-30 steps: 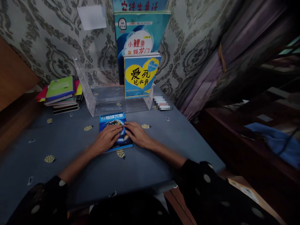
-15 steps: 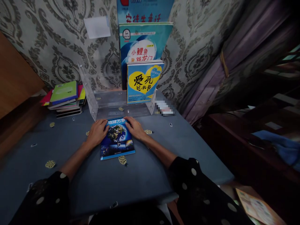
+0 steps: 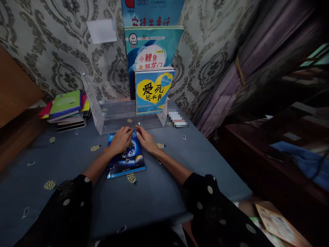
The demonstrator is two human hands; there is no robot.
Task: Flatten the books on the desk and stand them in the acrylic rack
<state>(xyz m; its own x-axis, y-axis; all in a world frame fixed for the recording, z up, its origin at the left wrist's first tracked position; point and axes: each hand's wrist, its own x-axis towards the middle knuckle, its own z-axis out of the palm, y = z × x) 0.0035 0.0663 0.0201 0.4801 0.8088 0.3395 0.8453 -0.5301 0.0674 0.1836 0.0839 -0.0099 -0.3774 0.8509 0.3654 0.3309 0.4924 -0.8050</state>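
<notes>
A blue book (image 3: pixel 132 161) with an Earth picture on its cover lies flat on the cloth-covered table. My left hand (image 3: pixel 122 140) rests across the upper part of the cover, its fingers bent towards the top right corner and hiding most of the title. At that corner my right hand (image 3: pixel 145 139) grips the book's right edge, fingers closed. The two hands nearly meet there, and their fingertips are partly hidden. Just behind the book stands a clear plastic rack (image 3: pixel 99 118), holding an upright blue book with a yellow heart (image 3: pixel 151 91) at its right end.
Taller teal books (image 3: pixel 144 44) stand behind the heart book against the patterned wall. A stack of books (image 3: pixel 66 108) lies left of the rack, and a blurred-out item (image 3: pixel 177 119) lies to its right. A purple curtain (image 3: pixel 223 89) hangs beyond the table's right edge.
My left hand has moved from the book's left edge rightward over the cover, to beside my right hand. My right hand stays at the top right corner. The view has shifted slightly.
</notes>
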